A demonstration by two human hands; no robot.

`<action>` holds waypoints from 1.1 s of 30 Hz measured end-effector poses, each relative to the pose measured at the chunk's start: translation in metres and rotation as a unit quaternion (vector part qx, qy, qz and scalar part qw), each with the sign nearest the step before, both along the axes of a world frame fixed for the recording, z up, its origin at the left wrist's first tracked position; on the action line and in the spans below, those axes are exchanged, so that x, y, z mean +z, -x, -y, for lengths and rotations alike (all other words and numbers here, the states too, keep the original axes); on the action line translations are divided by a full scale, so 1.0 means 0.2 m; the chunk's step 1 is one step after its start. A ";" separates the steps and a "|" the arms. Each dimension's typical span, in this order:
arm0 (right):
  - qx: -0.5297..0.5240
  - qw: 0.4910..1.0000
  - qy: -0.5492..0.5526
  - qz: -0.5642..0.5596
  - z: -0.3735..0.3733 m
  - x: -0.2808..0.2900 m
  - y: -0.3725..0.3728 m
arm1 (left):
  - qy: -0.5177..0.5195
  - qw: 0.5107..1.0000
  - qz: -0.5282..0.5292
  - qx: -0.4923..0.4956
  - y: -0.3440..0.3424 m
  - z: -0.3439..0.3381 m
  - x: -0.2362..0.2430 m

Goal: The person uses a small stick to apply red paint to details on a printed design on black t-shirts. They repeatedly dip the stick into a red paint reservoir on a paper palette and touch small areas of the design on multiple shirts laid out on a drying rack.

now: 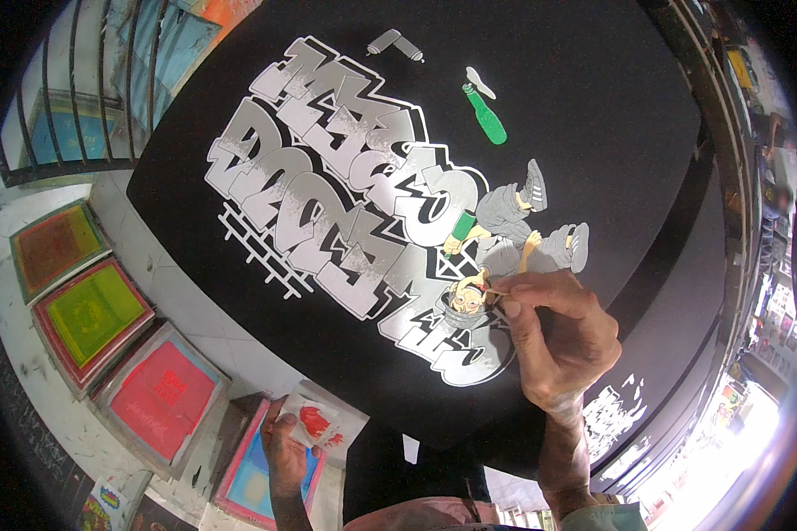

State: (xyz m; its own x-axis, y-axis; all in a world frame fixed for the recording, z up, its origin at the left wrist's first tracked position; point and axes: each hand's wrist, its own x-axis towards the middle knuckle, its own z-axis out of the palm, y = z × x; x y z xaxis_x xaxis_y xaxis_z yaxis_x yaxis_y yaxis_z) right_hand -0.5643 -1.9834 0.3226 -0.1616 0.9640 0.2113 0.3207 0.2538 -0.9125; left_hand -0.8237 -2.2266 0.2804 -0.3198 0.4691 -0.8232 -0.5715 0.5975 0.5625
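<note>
My right hand (562,341) pinches a thin stick, perhaps a brush, whose tip is at the face of a printed cartoon figure (522,226) on a black fabric panel (593,106). Large grey and white graffiti lettering (310,212) covers the panel's middle, with a green bottle shape (483,113) and a small grey spray-can shape (394,42) above. Below the panel's lower left edge, my left hand (283,442) grips a white card (323,420) bearing red paint.
Printing screens (164,398) with red, yellow-green and blue faces stand along the left floor, beside black metal bars (80,133) at upper left. Another black printed panel (615,416) is at right. A person (775,199) is in the far right background.
</note>
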 end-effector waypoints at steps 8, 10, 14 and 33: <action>-0.001 1.000 0.004 -0.011 0.00 -0.01 0.00 | -0.002 1.000 -0.024 -0.005 0.01 0.08 -0.07; 0.000 1.000 0.002 -0.007 0.00 -0.01 0.00 | -0.008 1.000 -0.017 -0.004 0.01 0.07 -0.06; -0.004 1.000 0.008 -0.002 0.01 0.00 0.00 | -0.012 1.000 -0.021 0.017 -0.01 0.07 -0.06; -0.010 1.000 0.018 -0.013 0.02 0.00 0.00 | -0.010 1.000 -0.013 0.007 -0.04 0.01 -0.03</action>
State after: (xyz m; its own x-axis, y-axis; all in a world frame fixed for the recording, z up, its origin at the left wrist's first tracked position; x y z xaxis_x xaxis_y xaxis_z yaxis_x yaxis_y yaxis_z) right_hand -0.5639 -1.9866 0.3228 -0.1378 0.9740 0.1800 0.3009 0.2143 -0.9293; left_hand -0.8165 -2.2287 0.2735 -0.3482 0.4810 -0.8046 -0.5642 0.5779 0.5897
